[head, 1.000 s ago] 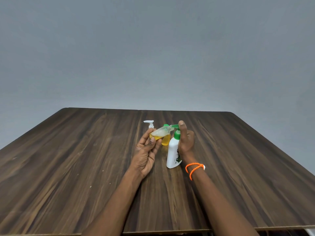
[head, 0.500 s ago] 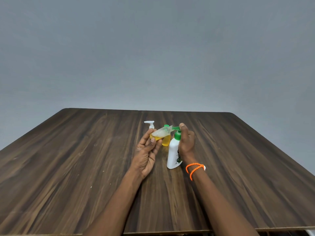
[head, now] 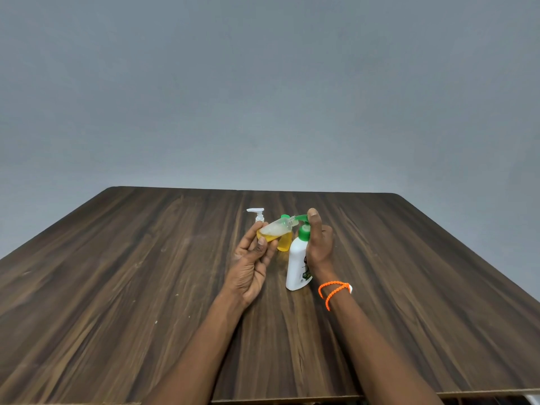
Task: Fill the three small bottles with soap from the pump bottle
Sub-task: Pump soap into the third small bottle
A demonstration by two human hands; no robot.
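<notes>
Yellow soap half fills the tilted small bottle point(head: 274, 231) pinched in the left hand point(head: 252, 263), its mouth at the green spout. The right hand point(head: 319, 244) wraps the white pump bottle point(head: 297, 266), forefinger on the pump. Two more bottles point(head: 285, 242) stand behind on the tabletop point(head: 117, 287).

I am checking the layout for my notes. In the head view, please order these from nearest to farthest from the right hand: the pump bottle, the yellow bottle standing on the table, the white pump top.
1. Pump bottle: under the right hand, which presses its green pump.
2. Yellow bottle: standing just left of the pump bottle, behind the tilted bottle in the left hand.
3. White pump top: farthest, left and toward the table's back.
</notes>
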